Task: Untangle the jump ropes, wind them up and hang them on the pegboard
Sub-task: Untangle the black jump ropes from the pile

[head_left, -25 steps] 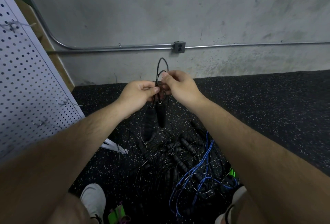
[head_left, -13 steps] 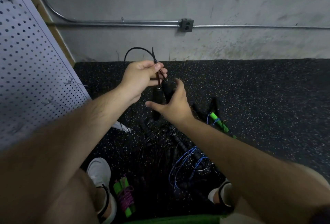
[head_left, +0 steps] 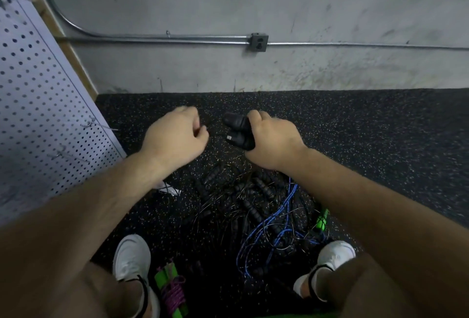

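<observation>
My right hand (head_left: 272, 137) grips the two black handles (head_left: 237, 130) of a jump rope, their ends pointing left. My left hand (head_left: 176, 137) is closed a short way to the left of them; a thin black cord seems to run between the hands, but it is hard to make out against the dark floor. On the floor below lies a tangled pile of jump ropes (head_left: 253, 206) with black handles, thin wires and a blue cord (head_left: 281, 213). The white pegboard (head_left: 38, 114) with wire hooks leans at the left.
A wound rope with green handles and purple cord (head_left: 171, 289) lies by my left shoe (head_left: 132, 257). Another green handle (head_left: 321, 221) sits at the pile's right. My right shoe (head_left: 330, 259) stands beside the pile. A concrete wall with conduit and outlet box (head_left: 258, 42) is ahead.
Both hands dropped lower and moved apart. The black handles went from hanging under my left hand into my right hand's grip. The rope loop above the hands is gone from sight.
</observation>
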